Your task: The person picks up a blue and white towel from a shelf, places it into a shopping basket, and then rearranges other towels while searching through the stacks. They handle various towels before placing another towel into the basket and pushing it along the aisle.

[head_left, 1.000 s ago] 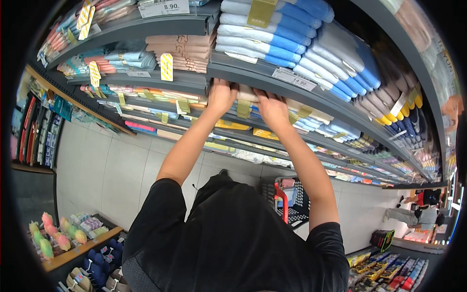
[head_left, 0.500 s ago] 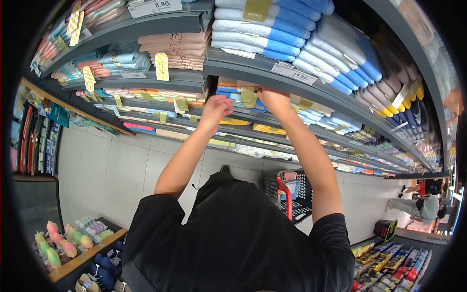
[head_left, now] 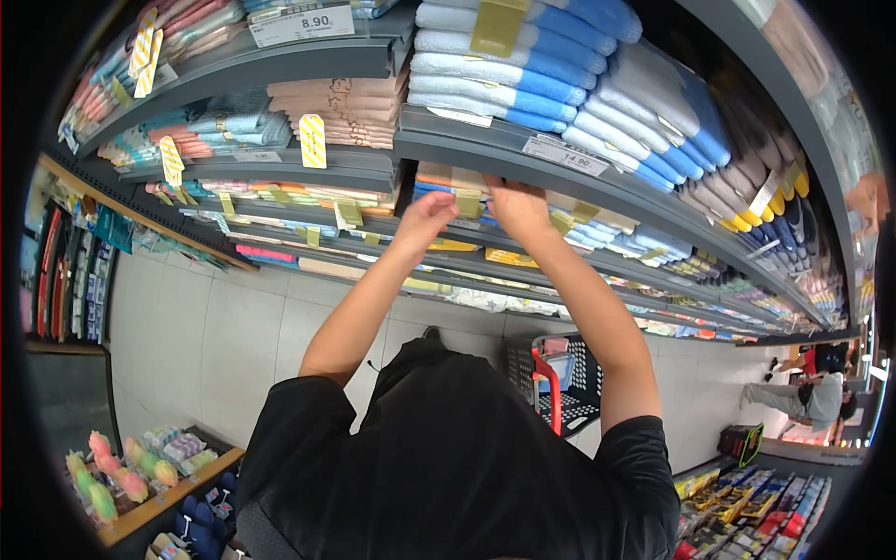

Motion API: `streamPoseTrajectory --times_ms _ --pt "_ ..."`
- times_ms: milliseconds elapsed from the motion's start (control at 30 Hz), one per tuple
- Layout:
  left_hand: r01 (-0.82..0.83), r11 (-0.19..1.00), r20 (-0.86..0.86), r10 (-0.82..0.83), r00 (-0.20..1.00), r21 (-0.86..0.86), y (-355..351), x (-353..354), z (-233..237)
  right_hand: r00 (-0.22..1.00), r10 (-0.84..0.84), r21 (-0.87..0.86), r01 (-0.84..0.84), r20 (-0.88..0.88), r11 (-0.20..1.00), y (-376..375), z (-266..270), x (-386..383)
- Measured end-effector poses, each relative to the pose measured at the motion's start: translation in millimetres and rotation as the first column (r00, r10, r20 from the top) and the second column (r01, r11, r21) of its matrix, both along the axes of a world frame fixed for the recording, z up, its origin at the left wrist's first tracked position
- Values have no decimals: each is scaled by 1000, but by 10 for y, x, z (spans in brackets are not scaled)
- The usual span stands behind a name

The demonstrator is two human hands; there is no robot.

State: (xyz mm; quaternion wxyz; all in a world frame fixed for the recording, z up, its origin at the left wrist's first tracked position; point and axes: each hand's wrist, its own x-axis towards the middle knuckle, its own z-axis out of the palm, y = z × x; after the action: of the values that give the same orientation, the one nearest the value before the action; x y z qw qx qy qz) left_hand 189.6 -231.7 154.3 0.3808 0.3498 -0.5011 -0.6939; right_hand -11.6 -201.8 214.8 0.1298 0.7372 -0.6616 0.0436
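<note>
A stack of folded towels (head_left: 437,176), orange on top and blue below, lies on the shelf under the one with the 14.90 label. My left hand (head_left: 427,220) is at the front of this stack, fingers loosely bent, its fingertips right by a gold paper band (head_left: 469,203) on a towel. My right hand (head_left: 519,207) reaches in at the stack's right side, just under the upper shelf's lip. Its fingertips are hidden among the towels, so I cannot tell whether they grip one.
Blue-and-white towels (head_left: 509,70) are piled on the shelf above, with a price label (head_left: 565,155) on its edge. A black shopping basket with a red handle (head_left: 551,387) stands on the floor to my right. Further off at the right is another person (head_left: 812,399).
My left hand has moved in slightly to the right, its fingers now at the gold band. My right hand has shifted a little left and down at the stack.
</note>
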Motion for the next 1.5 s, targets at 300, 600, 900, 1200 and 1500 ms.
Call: streamPoseTrajectory --times_ms 300,600,900,1200,1500 --pt "-293 944 -156 316 936 154 -117 73 -82 1000 2 -38 -1 25 999 -8 111 47" --pt "-268 952 -311 302 901 148 -293 64 -60 964 60 64 -79 259 995 -55 516 195" --pt "117 911 -732 237 639 396 -455 -161 114 928 64 -69 -42 367 997 -609 8 -67" --pt "188 792 -729 403 553 581 -940 -800 86 916 104 -58 -89 387 994 -559 299 -202" --pt "144 743 -656 462 596 654 -1152 -1060 280 918 91 -88 -62 386 994 -568 319 -264"
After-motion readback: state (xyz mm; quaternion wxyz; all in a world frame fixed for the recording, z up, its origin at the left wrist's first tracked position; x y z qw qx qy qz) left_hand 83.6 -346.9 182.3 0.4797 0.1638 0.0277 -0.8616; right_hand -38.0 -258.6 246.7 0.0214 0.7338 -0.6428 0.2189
